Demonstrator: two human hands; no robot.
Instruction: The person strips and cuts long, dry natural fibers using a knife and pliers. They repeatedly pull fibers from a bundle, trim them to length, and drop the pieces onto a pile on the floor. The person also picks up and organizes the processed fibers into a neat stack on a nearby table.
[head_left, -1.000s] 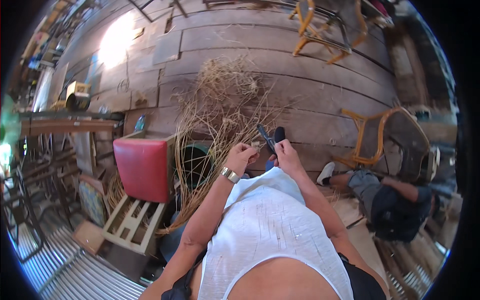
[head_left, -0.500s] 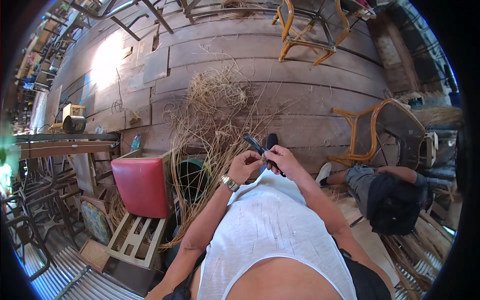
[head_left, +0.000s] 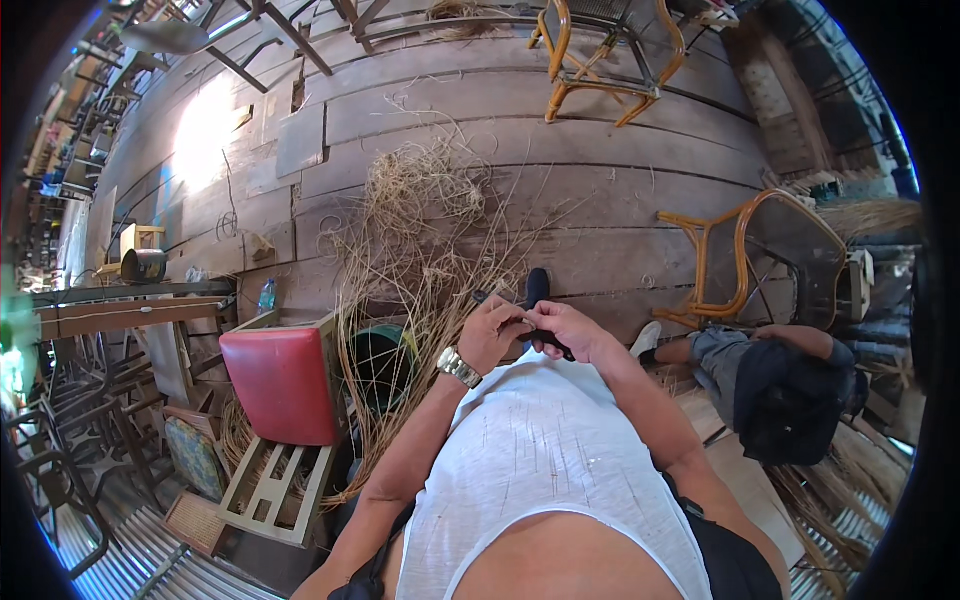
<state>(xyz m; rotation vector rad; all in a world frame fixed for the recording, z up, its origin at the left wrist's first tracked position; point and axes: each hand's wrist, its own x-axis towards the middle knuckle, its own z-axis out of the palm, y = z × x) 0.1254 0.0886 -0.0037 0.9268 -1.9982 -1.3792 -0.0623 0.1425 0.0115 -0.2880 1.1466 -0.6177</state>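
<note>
In front of my white shirt, both hands meet fingertip to fingertip. My right hand [head_left: 572, 328] is curled round a dark tool with a black handle [head_left: 552, 347]; its exact kind is hidden by the fingers. My left hand [head_left: 490, 334], with a metal watch on the wrist, pinches close to the right thumb. Whatever lies between those fingertips is too small to make out. Beyond and to the left of the hands spreads a tangle of thin cane strips [head_left: 428, 185], with long strands trailing over a dark green bucket [head_left: 385, 365].
To the left stands a chair with a red padded seat [head_left: 279, 385]. Rattan-framed chairs [head_left: 745, 262] are at the right and far side. A person in dark clothing [head_left: 790, 395] sits at my right. A small bottle [head_left: 267, 296] stands behind the red chair.
My left hand has closed in toward the right, its fingers now pinched together. The dark tool has turned and lies lower, mostly covered by my hands.
</note>
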